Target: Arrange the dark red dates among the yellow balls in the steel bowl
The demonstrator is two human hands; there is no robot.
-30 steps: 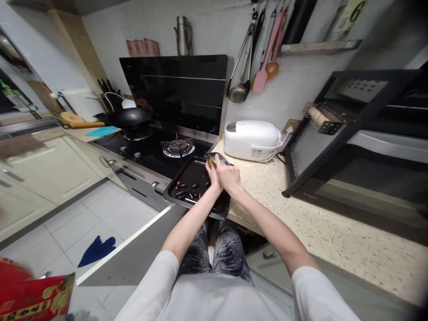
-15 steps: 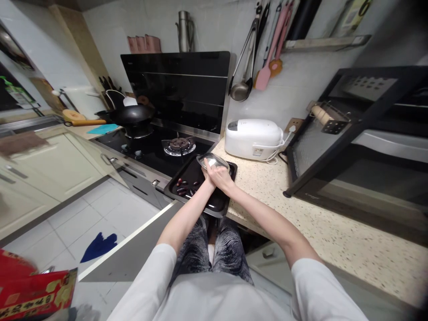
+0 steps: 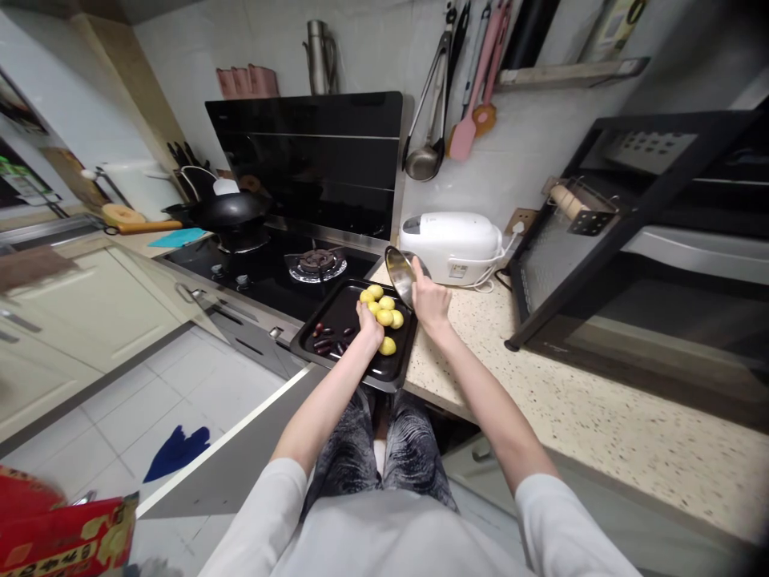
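Observation:
My right hand [image 3: 431,301] grips a shiny metal bowl [image 3: 399,274], tipped on its side at the right edge of a black baking tray [image 3: 336,300]. Several round yellow pieces, like small potatoes [image 3: 385,318], lie in the tray's right half. Against their left side rests my left hand [image 3: 368,322], cupped with its fingers partly hidden; it seems to hold nothing. Several dark reddish, glossy oval pieces [image 3: 324,342] are in the tray's left half.
Left of the tray is a gas hob with a burner [image 3: 317,263] and a black wok [image 3: 231,210]. A white rice cooker [image 3: 452,244] stands behind the counter [image 3: 481,353], a black oven [image 3: 661,296] to the right. A cabinet door [image 3: 234,457] hangs open below.
The bowl has gone from face down over the tray to tilted at its right side, in my right hand. Yellow pieces now show in the tray. My hands have parted.

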